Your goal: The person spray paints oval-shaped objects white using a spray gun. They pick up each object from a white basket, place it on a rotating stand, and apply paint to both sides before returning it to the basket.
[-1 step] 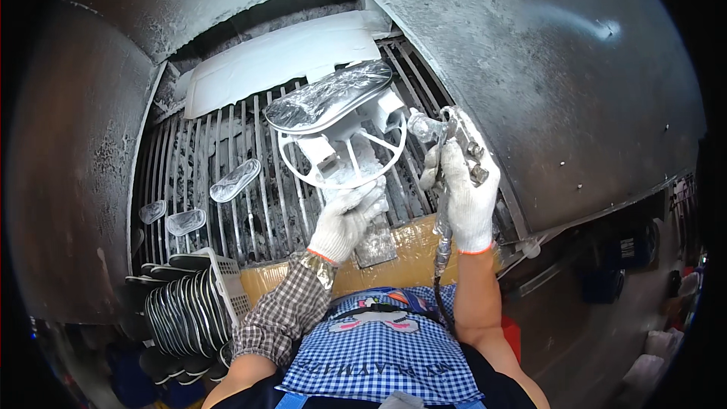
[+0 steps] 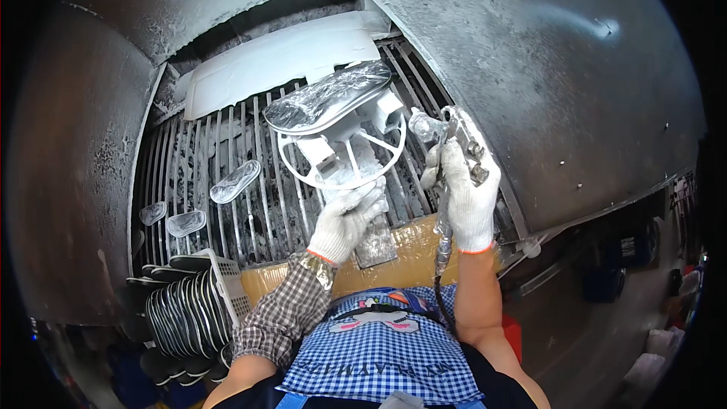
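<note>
My left hand [image 2: 344,220], in a white glove, grips the stem of a paint-caked white stand [image 2: 303,174] shaped like a spoked ring. On top of the stand lies a glossy, silvery oval part [image 2: 326,98], tilted toward the back. Just to the right of the stand, my gloved right hand [image 2: 466,197] holds a metal spray gun [image 2: 447,125]. The gun's nozzle points left at the oval part. A hose [image 2: 441,257] hangs from the gun down past my apron.
A paint-crusted grate [image 2: 227,144] forms the booth floor, with three clear oval pieces [image 2: 235,180] lying on its left. A white basket [image 2: 227,280] and a row of dark oval parts [image 2: 178,310] stand at lower left. A white panel [image 2: 280,57] leans at the back. Curved metal walls enclose the booth.
</note>
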Motion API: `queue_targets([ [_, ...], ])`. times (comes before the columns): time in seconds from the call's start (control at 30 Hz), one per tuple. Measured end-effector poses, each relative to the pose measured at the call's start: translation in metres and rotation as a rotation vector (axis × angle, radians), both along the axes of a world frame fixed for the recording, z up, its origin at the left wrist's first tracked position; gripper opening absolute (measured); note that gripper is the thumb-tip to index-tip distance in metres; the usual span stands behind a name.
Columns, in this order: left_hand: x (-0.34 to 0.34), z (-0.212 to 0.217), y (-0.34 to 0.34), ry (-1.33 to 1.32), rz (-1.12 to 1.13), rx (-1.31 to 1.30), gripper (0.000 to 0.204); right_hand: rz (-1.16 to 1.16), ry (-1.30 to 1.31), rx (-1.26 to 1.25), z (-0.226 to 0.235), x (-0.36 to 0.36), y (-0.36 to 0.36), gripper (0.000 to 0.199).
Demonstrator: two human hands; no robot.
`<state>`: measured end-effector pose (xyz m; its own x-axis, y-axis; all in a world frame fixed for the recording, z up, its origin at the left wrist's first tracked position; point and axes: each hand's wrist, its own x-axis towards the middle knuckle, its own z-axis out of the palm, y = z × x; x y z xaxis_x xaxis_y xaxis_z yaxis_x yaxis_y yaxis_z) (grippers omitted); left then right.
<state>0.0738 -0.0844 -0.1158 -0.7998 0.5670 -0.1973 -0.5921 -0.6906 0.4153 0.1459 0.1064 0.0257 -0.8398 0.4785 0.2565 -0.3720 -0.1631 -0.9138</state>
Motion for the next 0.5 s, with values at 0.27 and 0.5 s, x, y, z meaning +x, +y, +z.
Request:
queue_targets([
  [0.27, 0.002, 0.015, -0.008, 0.010, -0.019, -0.050, 0.058, -0.096, 0.023, 0.086, -0.007, 0.007, 0.007, 0.058],
  [0.5, -0.001, 0.004, -0.027, 0.019, 0.022, -0.138, 0.063, 0.044, -0.016, -0.017, 0.002, 0.018, 0.000, 0.055],
])
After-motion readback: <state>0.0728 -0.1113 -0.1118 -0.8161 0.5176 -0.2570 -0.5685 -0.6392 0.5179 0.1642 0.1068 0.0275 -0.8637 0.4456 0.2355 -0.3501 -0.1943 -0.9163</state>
